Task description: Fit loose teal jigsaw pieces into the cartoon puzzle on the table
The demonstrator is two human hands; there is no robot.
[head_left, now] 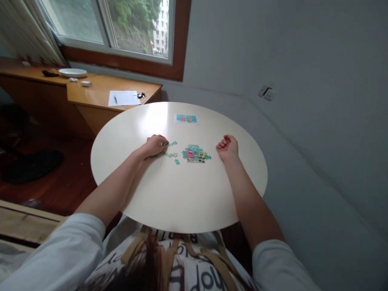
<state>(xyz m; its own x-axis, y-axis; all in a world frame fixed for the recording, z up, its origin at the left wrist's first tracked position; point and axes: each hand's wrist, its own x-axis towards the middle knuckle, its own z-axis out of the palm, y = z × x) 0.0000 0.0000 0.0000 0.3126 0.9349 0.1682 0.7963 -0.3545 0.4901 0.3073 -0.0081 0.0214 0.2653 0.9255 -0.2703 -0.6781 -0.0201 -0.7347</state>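
A partly joined cartoon jigsaw (195, 153) lies in the middle of the round cream table (178, 202). Several loose teal pieces (173, 153) are scattered just left of it. My left hand (155, 144) rests on the table over those loose pieces, fingers curled and pinching one small piece. My right hand (228, 146) rests on the table to the right of the jigsaw, fingers curled into a loose fist with nothing visible in it. A small reference picture (186, 118) lies farther back on the table.
A wooden desk (91, 95) under the window holds a white plate (72, 72), a sheet of paper (123, 98) with a pen, and small items. A grey wall runs along the right. Dark wooden floor lies to the left.
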